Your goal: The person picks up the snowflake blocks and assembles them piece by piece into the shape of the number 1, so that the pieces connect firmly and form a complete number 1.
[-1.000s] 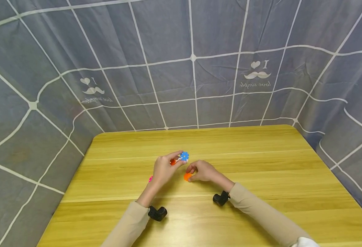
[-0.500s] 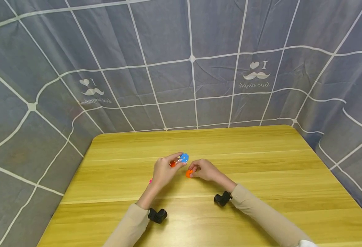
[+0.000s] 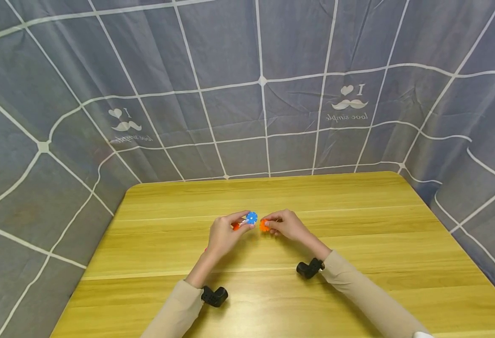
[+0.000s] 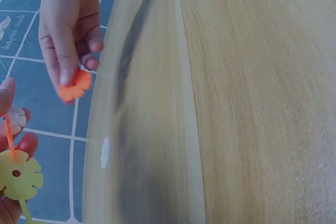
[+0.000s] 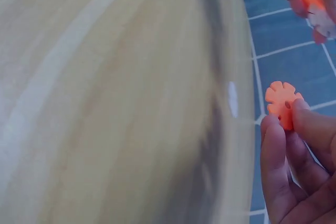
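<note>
In the head view my left hand [image 3: 222, 234] grips a chain of slotted, flower-shaped plastic discs between thumb and fingers. A blue disc [image 3: 251, 217] is at its right end, and a red-orange one [image 3: 235, 226] shows behind the fingers. The left wrist view shows a yellow disc [image 4: 26, 177] and a whitish disc [image 4: 19, 119] in this chain, with an edge-on orange one slotted between them. My right hand [image 3: 290, 226] pinches a single orange disc [image 5: 278, 98] by its edge. It is held just right of the blue disc, with a small gap between them.
Both hands are over a wood-grain table [image 3: 336, 197]. A grey curtain with white grid lines [image 3: 298, 117] surrounds its back and sides. Black cameras are strapped to the wrists, the left camera [image 3: 215, 296] and the right camera [image 3: 308, 268].
My right hand has lifted and moved slightly right with the orange disc, from low beside the chain to level with the blue disc. My left hand has stayed nearly still.
</note>
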A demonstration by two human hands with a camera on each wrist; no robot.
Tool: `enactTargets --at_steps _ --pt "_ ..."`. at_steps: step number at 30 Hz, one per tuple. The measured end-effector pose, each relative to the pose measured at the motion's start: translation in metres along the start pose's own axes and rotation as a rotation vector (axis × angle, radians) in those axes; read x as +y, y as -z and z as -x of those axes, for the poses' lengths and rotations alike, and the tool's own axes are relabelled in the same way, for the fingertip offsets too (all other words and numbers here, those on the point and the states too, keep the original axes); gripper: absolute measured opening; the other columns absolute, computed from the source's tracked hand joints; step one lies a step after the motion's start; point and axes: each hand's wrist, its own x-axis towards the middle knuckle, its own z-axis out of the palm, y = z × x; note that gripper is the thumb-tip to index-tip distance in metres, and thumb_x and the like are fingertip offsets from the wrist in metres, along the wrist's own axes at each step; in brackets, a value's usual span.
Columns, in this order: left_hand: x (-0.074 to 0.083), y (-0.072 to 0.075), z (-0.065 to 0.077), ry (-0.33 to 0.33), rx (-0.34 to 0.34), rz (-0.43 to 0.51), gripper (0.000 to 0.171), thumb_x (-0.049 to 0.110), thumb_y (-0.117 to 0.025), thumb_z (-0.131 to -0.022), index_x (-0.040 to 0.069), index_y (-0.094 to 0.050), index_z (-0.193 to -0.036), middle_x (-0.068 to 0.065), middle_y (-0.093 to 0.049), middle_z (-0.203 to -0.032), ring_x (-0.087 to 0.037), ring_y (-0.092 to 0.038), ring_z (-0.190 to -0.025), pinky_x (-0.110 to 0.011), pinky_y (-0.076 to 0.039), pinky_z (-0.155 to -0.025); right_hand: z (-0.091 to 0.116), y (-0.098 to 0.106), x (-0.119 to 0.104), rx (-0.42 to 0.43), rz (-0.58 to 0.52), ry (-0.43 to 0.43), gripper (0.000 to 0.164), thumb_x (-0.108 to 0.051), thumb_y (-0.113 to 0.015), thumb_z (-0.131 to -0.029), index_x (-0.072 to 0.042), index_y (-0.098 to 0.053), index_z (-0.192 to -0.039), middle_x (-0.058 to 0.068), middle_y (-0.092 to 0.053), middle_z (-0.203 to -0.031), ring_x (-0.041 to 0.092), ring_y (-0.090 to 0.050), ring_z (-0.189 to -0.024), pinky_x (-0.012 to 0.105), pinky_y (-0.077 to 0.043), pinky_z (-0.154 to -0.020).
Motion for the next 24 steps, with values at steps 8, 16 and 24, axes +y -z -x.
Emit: enactTargets --at_steps 8,16,24 --pt "-0.001 -0.003 -0.001 0.010 -0.004 0.024 0.037 0.024 -0.080 -0.078 0.012 -0.073 -0.112 -0.006 -0.076 -0.089 -0.013 -0.065 -0.072 -0.017 -0.038 -0.052 0.001 0.015 -0.011 0.107 -0.018 0.023 0.021 -0.014 -0.063 -0.093 0.000 -0.071 -0.106 0.017 -0.071 -0.095 0.034 -0.064 -0.075 0.041 -0.056 -0.065" --pt "-0.001 -0.006 -0.002 -0.004 -0.020 0.055 0.036 0.021 -0.080 -0.078 0.012 -0.073 -0.112 -0.005 -0.076 -0.087 -0.011 -0.063 -0.071 -0.018 -0.042 -0.054 0.002 0.027 -0.021 0.171 -0.076 0.040 0.024 -0.014 -0.063 -0.093 0.002 -0.069 -0.111 0.019 -0.069 -0.091 0.031 -0.062 -0.075 0.040 -0.056 -0.064" --pt "0.002 -0.007 -0.003 0.002 -0.050 0.060 0.037 0.023 -0.079 -0.079 0.011 -0.072 -0.113 -0.005 -0.075 -0.088 -0.010 -0.060 -0.071 -0.018 -0.041 -0.054 0.003 0.027 -0.024 0.189 -0.065 0.110 0.024 -0.019 -0.065 -0.092 -0.003 -0.071 -0.109 0.016 -0.071 -0.096 0.011 -0.057 -0.068 0.037 -0.057 -0.062"
